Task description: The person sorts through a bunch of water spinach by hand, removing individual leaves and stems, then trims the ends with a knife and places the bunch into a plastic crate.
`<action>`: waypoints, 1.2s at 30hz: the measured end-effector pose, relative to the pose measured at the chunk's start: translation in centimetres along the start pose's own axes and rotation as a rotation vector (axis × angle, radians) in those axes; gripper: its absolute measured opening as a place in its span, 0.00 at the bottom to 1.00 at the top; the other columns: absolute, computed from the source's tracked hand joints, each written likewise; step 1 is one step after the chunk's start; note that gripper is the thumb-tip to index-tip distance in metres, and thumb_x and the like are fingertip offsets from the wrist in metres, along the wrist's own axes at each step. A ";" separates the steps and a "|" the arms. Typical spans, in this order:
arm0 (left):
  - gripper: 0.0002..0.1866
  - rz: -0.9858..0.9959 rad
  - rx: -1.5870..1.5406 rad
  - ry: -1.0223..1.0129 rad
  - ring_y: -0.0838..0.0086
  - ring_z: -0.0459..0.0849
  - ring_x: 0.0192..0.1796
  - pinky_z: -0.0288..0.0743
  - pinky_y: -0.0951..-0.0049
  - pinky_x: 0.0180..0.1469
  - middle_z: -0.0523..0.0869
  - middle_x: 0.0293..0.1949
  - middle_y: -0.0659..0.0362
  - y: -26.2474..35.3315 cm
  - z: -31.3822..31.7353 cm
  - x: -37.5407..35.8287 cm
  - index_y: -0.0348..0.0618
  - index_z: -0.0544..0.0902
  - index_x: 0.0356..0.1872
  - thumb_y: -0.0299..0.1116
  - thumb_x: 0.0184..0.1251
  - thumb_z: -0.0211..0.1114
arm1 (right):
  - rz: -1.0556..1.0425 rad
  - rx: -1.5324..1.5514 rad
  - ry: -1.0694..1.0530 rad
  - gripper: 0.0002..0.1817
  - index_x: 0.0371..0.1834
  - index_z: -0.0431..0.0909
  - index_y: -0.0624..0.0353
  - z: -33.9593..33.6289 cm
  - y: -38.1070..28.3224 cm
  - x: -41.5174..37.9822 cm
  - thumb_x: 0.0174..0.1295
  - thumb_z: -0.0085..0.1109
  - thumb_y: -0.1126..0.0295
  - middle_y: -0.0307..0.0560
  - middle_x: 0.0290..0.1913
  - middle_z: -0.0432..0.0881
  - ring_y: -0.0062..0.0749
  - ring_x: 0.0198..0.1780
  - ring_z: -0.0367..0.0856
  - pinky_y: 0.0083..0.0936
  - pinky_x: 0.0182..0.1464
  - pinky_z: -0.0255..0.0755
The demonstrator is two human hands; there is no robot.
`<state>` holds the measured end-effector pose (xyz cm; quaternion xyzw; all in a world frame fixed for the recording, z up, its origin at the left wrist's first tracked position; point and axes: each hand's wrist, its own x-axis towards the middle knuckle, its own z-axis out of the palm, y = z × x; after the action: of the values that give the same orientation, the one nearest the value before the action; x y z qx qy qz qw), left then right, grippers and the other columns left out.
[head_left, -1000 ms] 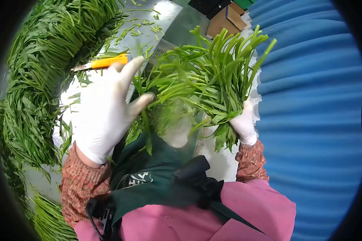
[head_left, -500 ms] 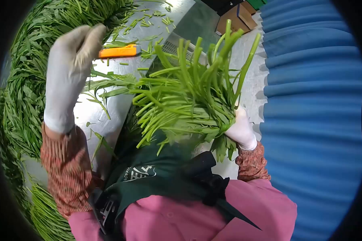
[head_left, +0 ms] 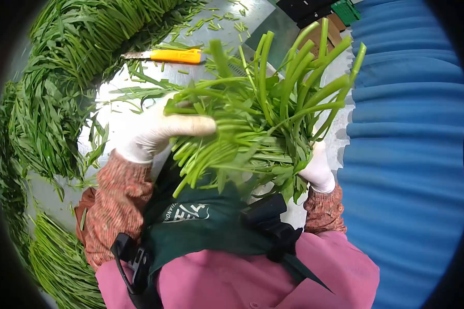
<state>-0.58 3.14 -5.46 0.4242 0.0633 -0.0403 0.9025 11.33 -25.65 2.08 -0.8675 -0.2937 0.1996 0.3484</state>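
Note:
My right hand, in a white glove, is closed around a bunch of water spinach held in front of my apron. Some of its thick cut stems point up and others toward the left; my right fingers are partly hidden by leaves. At the left side of the bunch is my gloved left hand, its thumb stretched across the front of the stems and apart from the fingers, which partly pass out of sight behind the greens. An orange utility knife with its blade out lies on the metal table beyond my left hand.
A large heap of greens curves along the left of the table, and another bundle lies at the lower left. Cut stem pieces are scattered at the back. Blue sheeting hangs on the right; a green crate stands behind.
My left hand has let go of the utility knife, leaving it on the table, and has moved right and down to the bunch. My right hand keeps its hold.

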 end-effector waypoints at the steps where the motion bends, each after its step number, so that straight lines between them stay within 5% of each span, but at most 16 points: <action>1: 0.35 0.009 -0.005 -0.007 0.69 0.83 0.56 0.75 0.68 0.60 0.85 0.53 0.56 -0.7 -0.1 -0.1 0.37 0.78 0.64 0.36 0.55 0.80 | -0.007 0.036 -0.022 0.32 0.64 0.72 0.65 0.0 0.0 -0.1 0.55 0.73 0.75 0.50 0.53 0.86 0.29 0.52 0.84 0.29 0.59 0.76; 3: 0.31 0.028 0.045 0.023 0.72 0.83 0.53 0.77 0.69 0.58 0.86 0.51 0.59 -1.8 -0.3 0.0 0.40 0.80 0.62 0.32 0.56 0.80 | -0.033 0.177 -0.021 0.29 0.60 0.73 0.67 0.1 0.3 -0.3 0.55 0.73 0.74 0.48 0.51 0.86 0.29 0.50 0.83 0.29 0.57 0.76; 4: 0.28 0.048 0.339 -0.129 0.73 0.83 0.51 0.77 0.70 0.57 0.87 0.50 0.60 -1.2 -1.1 0.5 0.41 0.82 0.60 0.34 0.58 0.79 | -0.117 0.144 0.040 0.28 0.58 0.74 0.67 0.4 0.3 -0.3 0.54 0.73 0.74 0.47 0.51 0.86 0.29 0.50 0.83 0.29 0.57 0.76; 6: 0.25 -0.078 0.349 0.068 0.75 0.83 0.50 0.77 0.71 0.56 0.88 0.49 0.61 -0.8 0.4 0.1 0.42 0.83 0.57 0.38 0.60 0.78 | -0.163 0.056 0.000 0.29 0.60 0.74 0.67 0.0 0.9 -0.3 0.53 0.73 0.75 0.48 0.51 0.86 0.29 0.50 0.83 0.29 0.57 0.76; 7: 0.24 0.092 0.514 -0.022 0.74 0.85 0.50 0.77 0.71 0.56 0.89 0.49 0.59 -1.7 -0.2 0.8 0.43 0.84 0.58 0.41 0.63 0.76 | -0.122 0.038 -0.008 0.29 0.60 0.74 0.67 0.0 0.8 -0.2 0.53 0.73 0.75 0.48 0.51 0.86 0.29 0.50 0.84 0.29 0.57 0.76; 8: 0.24 0.173 0.980 -0.033 0.68 0.85 0.55 0.75 0.63 0.61 0.88 0.53 0.55 -0.5 0.2 -0.5 0.45 0.84 0.59 0.47 0.66 0.72 | -0.081 0.020 -0.015 0.30 0.60 0.74 0.67 0.0 0.7 -0.2 0.53 0.74 0.75 0.48 0.52 0.86 0.29 0.51 0.84 0.29 0.57 0.76; 11: 0.32 0.339 1.296 -0.225 0.56 0.76 0.68 0.59 0.44 0.73 0.82 0.64 0.54 -2.3 -0.2 -0.2 0.46 0.82 0.62 0.60 0.68 0.65 | -0.058 -0.032 -0.006 0.30 0.60 0.74 0.67 0.1 0.3 0.1 0.53 0.73 0.75 0.50 0.52 0.86 0.29 0.51 0.84 0.29 0.57 0.76; 14: 0.30 0.286 0.850 -0.242 0.60 0.79 0.66 0.65 0.56 0.71 0.85 0.58 0.53 -2.3 0.3 -0.4 0.43 0.82 0.62 0.56 0.69 0.66 | -0.075 0.015 -0.033 0.28 0.59 0.75 0.67 0.3 0.5 0.2 0.54 0.73 0.75 0.51 0.51 0.87 0.29 0.51 0.84 0.29 0.56 0.76; 17: 0.25 -0.139 0.028 0.016 0.78 0.83 0.52 0.77 0.72 0.57 0.87 0.51 0.59 -2.1 1.4 -0.1 0.39 0.82 0.58 0.42 0.65 0.74 | -0.094 0.111 -0.050 0.25 0.56 0.77 0.68 0.4 1.1 -0.1 0.54 0.73 0.75 0.51 0.50 0.87 0.29 0.49 0.85 0.28 0.55 0.76; 22: 0.16 0.148 0.309 -0.029 0.73 0.85 0.51 0.80 0.68 0.53 0.89 0.52 0.55 -2.8 2.0 -0.3 0.35 0.85 0.52 0.34 0.68 0.70 | -0.083 -0.080 -0.085 0.31 0.62 0.74 0.65 0.4 -0.3 0.2 0.55 0.74 0.72 0.51 0.52 0.87 0.30 0.50 0.85 0.30 0.56 0.77; 28: 0.11 0.045 -0.074 0.141 0.79 0.83 0.40 0.76 0.75 0.46 0.88 0.38 0.61 -4.2 2.1 0.9 0.34 0.86 0.42 0.29 0.61 0.71 | -0.070 -0.054 -0.111 0.34 0.66 0.71 0.65 0.2 -0.1 0.4 0.55 0.74 0.74 0.50 0.53 0.87 0.26 0.53 0.84 0.28 0.58 0.76; 29: 0.08 0.171 0.025 0.296 0.82 0.82 0.37 0.75 0.76 0.44 0.87 0.34 0.63 -3.2 2.4 0.8 0.35 0.86 0.38 0.27 0.59 0.70 | -0.005 -0.097 -0.094 0.34 0.67 0.71 0.64 -0.3 0.0 0.3 0.55 0.74 0.74 0.50 0.53 0.87 0.24 0.53 0.83 0.27 0.57 0.76; 30: 0.10 0.128 0.239 0.341 0.82 0.82 0.37 0.75 0.77 0.45 0.87 0.32 0.63 -1.6 1.4 0.1 0.35 0.86 0.41 0.26 0.59 0.68 | 0.009 0.038 -0.038 0.30 0.63 0.74 0.65 -0.5 1.3 0.3 0.56 0.72 0.75 0.48 0.51 0.87 0.25 0.50 0.83 0.27 0.57 0.76; 32: 0.09 0.119 0.233 0.355 0.76 0.85 0.34 0.79 0.79 0.38 0.87 0.34 0.59 -0.6 -1.3 -0.4 0.36 0.85 0.44 0.27 0.64 0.66 | 0.037 0.049 -0.023 0.25 0.58 0.78 0.66 -2.0 2.3 -0.2 0.56 0.71 0.76 0.46 0.49 0.87 0.24 0.48 0.83 0.26 0.54 0.76; 36: 0.07 0.076 0.196 0.387 0.81 0.84 0.33 0.77 0.81 0.35 0.87 0.33 0.61 1.1 -5.2 -2.1 0.37 0.85 0.41 0.30 0.68 0.66 | 0.088 -0.004 0.108 0.16 0.47 0.84 0.67 -3.6 2.2 -0.7 0.54 0.71 0.77 0.42 0.42 0.88 0.21 0.42 0.81 0.24 0.48 0.77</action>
<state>-2.93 7.88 -7.63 0.5117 0.2149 0.0699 0.8289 13.58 -29.13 3.01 -0.8897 -0.2367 0.1672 0.3527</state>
